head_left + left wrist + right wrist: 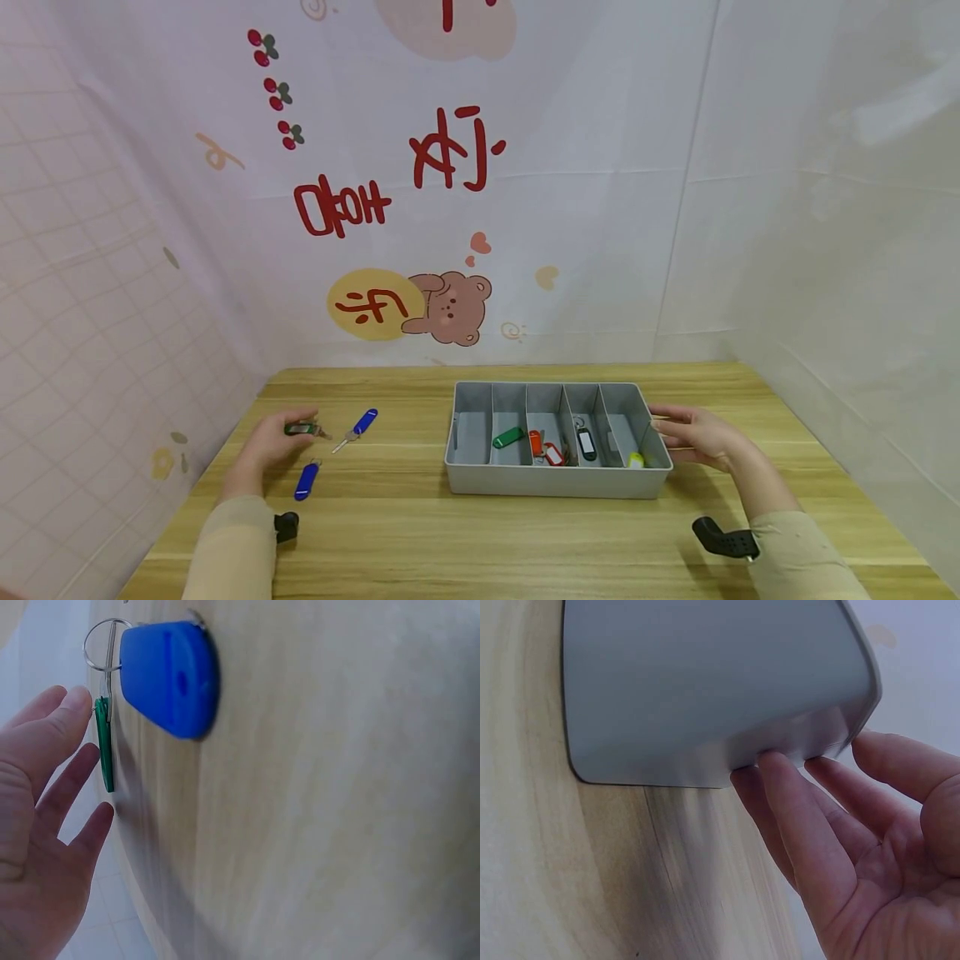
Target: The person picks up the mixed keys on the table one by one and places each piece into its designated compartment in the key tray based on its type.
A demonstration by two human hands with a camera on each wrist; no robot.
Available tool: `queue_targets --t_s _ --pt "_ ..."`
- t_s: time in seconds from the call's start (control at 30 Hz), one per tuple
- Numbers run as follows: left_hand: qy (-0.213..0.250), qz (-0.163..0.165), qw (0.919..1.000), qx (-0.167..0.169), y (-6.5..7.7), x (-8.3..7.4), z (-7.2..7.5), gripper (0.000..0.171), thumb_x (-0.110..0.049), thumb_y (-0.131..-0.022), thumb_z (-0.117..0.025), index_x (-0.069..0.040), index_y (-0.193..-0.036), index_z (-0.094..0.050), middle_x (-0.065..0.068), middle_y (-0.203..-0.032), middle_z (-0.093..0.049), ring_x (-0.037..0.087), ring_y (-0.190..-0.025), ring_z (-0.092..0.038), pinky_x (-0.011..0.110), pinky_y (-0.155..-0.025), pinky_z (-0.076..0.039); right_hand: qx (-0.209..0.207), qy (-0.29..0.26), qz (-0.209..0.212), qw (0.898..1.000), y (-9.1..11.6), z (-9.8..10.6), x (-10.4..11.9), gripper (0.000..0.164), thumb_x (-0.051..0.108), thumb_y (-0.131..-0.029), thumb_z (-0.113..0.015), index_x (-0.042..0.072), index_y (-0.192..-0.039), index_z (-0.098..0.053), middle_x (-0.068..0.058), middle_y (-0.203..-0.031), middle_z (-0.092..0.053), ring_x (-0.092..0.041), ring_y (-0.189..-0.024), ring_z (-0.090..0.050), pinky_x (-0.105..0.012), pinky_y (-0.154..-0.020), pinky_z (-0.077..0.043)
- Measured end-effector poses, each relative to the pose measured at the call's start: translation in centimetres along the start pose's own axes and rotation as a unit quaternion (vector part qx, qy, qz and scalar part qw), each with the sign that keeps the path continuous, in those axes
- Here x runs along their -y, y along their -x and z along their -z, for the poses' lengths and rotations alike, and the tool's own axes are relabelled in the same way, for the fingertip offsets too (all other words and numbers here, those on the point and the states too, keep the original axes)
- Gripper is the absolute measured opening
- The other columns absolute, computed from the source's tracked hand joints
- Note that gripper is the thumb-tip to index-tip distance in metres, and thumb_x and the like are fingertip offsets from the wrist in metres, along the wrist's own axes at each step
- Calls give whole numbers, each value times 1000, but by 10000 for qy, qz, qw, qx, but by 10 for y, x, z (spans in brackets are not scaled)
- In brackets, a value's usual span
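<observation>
My left hand [276, 437] pinches a green key tag [299, 428] between thumb and forefinger at the left of the table. In the left wrist view the green tag hangs upright with a key and its ring above it. Close by lie a blue key tag [306, 481] and another blue tag [365, 421] with a key [346, 441]. My right hand [697, 433] touches the right wall of a grey divided box [555, 481] with extended fingers; its thumb is near the rim in the right wrist view.
Inside the box's compartments lie a green tag [508, 437], red tags [553, 454], a dark tag [587, 444] and a yellow tag [636, 460]. A white printed cloth [600, 167] hangs behind and beside the wooden table [465, 542].
</observation>
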State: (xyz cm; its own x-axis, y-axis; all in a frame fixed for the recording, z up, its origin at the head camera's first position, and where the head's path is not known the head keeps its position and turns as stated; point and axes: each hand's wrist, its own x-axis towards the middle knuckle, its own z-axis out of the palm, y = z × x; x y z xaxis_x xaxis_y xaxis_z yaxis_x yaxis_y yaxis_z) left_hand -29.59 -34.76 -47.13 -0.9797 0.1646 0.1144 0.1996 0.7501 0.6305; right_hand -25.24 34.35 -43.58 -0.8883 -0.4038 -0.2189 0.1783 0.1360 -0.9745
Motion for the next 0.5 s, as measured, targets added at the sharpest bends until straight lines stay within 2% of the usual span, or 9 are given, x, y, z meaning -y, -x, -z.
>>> queue_targets --t_s 0.23,0.5 --pt "-85 173 9998 9 1 0 1 37 1 -90 -68 8 -126 -62 30 -125 -59 51 -116 -52 62 -98 -39 -36 37 -5 10000 0 -1 0 61 9 -104 -50 -17 -148 -16 -10 -124 -62 -25 -107 -66 -43 -89 -53" --pt "-86 5 9999 -74 2 3 -1 28 6 -87 -70 9 -114 -68 22 -107 -70 42 -101 -62 57 -90 -46 -29 48 9 10000 1 0 0 60 10 -104 -50 -17 -148 -18 -9 -124 -63 -24 -106 -66 -43 -88 -54"
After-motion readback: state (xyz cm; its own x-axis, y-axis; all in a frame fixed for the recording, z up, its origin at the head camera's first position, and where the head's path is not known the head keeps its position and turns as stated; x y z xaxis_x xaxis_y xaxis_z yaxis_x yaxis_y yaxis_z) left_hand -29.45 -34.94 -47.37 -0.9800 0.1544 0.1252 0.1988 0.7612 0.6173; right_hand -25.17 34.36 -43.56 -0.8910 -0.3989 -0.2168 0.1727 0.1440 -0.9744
